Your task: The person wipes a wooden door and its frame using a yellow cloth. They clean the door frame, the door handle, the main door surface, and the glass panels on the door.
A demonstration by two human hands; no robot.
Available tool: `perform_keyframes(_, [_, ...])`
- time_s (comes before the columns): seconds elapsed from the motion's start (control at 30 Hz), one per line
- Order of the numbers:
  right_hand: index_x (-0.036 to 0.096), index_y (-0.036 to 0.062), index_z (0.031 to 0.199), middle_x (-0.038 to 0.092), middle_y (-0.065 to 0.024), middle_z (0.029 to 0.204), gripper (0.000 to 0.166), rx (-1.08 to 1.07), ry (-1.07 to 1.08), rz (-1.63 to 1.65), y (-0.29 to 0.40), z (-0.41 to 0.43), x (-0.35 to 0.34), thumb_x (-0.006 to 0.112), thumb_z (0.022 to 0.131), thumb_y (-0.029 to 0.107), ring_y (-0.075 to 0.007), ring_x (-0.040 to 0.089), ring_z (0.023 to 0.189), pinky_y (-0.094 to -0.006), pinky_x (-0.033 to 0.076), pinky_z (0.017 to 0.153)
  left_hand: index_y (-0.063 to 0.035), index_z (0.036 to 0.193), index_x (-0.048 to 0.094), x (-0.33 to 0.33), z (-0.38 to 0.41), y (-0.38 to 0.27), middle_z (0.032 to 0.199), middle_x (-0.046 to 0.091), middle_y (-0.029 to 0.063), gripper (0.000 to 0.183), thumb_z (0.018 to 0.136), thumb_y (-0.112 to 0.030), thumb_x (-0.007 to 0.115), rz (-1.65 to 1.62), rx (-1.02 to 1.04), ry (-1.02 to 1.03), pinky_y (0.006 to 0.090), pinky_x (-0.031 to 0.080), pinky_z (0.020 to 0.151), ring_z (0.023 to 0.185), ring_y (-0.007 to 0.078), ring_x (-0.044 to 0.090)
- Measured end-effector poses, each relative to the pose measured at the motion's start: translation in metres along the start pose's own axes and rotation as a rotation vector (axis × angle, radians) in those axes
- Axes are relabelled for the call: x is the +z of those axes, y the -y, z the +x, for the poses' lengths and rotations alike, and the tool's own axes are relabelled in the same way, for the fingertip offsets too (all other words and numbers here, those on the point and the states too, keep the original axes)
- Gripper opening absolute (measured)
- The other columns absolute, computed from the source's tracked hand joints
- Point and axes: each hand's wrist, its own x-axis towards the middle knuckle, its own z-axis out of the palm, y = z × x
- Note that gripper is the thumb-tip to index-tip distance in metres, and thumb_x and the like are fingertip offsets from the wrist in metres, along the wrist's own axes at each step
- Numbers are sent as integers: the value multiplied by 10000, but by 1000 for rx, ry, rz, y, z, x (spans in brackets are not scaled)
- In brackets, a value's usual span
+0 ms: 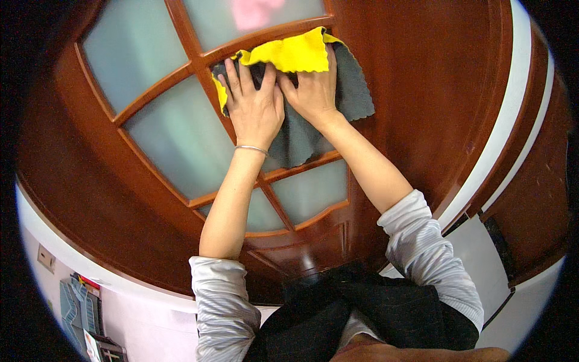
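Observation:
A two-sided cloth (296, 140), dark grey with a bright yellow reverse, lies spread against a brown wooden door (425, 90) with frosted glass panes. My left hand (255, 108) holds the cloth's left part against the door, its palm down and fingers spread. Beside it, my right hand (314, 92) presses on the cloth too, thumb close to the left hand. A yellow fold of the cloth flops over the right fingers and hides most of them. The cloth covers much of one pane and overlaps the wooden bars around it.
Bare frosted panes (178, 135) sit left of the cloth, divided by raised wooden bars (194, 54). A white frame strip (502, 113) curves along the right. At lower left are a white wall (144, 321), a wall switch or socket plate (46, 259) and grey-blue items (78, 307).

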Motion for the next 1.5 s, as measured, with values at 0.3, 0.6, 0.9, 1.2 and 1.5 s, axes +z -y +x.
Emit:
perform_keyframes(0.3, [532, 15, 1265, 509, -170, 1287, 551, 88, 312, 170, 10, -128, -22, 688, 760, 171, -370, 443, 1215, -522, 346, 1036, -25, 1172, 606, 1, -114, -1, 1336, 496, 189, 380, 862, -240, 651, -177, 68, 394, 571, 200, 1165, 1429, 394, 263])
perform_keyframes(0.6, [617, 37, 1166, 599, -158, 1151, 408, 160, 592, -12, -1, -220, -85, 674, 763, 68, -370, 545, 1086, -487, 409, 943, -149, 1187, 589, -4, -207, -34, 1241, 545, 130, 384, 807, -100, 563, -292, 88, 527, 480, 367, 1072, 1278, 333, 458])
perform_keyframes(0.9, [646, -9, 1049, 639, -183, 1058, 363, 94, 658, 323, 47, -188, -43, 663, 688, 14, -393, 571, 1036, -478, 468, 909, -159, 1128, 590, -18, -209, 15, 1114, 563, 93, 340, 791, -112, 593, -281, 143, 473, 442, 468, 974, 1152, 297, 535])
perform_keyframes(1.2, [646, -15, 981, 626, -169, 1024, 252, 101, 706, 209, 38, -188, -40, 614, 740, 50, -360, 585, 1019, -468, 470, 913, -131, 1127, 615, -15, -212, 15, 1176, 552, 134, 335, 794, -105, 593, -209, 168, 475, 476, 448, 969, 1162, 335, 523])
perform_keyframes(1.5, [653, 37, 1089, 646, -157, 1080, 338, 178, 537, 162, -12, -198, -76, 682, 754, 10, -371, 571, 1035, -480, 442, 911, -99, 1110, 564, 34, -181, -64, 1153, 568, 100, 308, 804, -135, 569, -417, 197, 343, 421, 468, 962, 1149, 286, 542])
